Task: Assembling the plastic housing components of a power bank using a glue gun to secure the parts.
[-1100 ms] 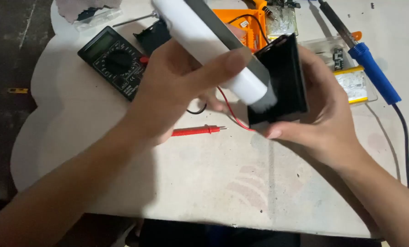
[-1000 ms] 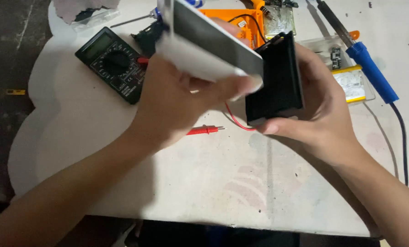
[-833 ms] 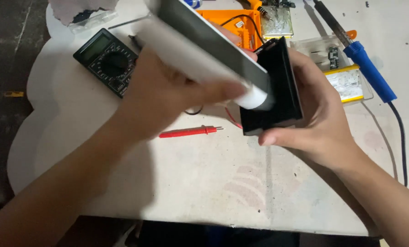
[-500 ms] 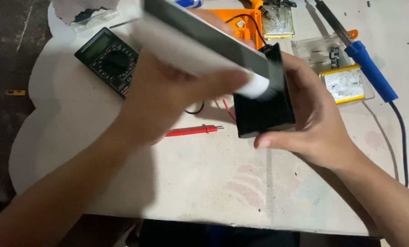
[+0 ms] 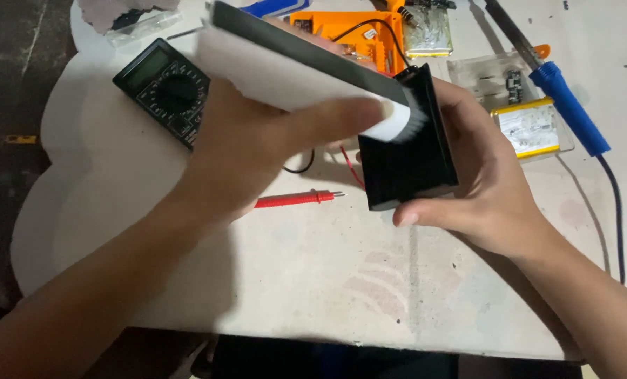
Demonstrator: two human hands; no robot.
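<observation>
Pale and stained, the tabletop (image 5: pixel 313 281) has a wavy cut edge, with dark floor (image 5: pixel 12 105) beyond it on the left. Above its middle the left hand (image 5: pixel 257 151) grasps a long white slab (image 5: pixel 285 67) with a dark top face, fingers (image 5: pixel 327 116) wrapped over its side, and the slab's rounded end sits in the mouth of a black case (image 5: pixel 408 151). The right hand (image 5: pixel 485 186) clamps that case, thumb along the bottom edge and fingers behind. Compared with half a second ago, the slab's end lies a little lower and deeper against the case, and the case is tipped slightly more upright; both hands keep their hold. A red probe (image 5: pixel 296 199) lies on the tabletop just left of the case, with thin red and black wires beside it. A black multimeter (image 5: pixel 163 88) rests at the upper left, an orange part (image 5: pixel 352 31) at the top, and a blue-handled soldering iron (image 5: pixel 566 105) beside a flat battery (image 5: pixel 531 130) at the upper right.
</observation>
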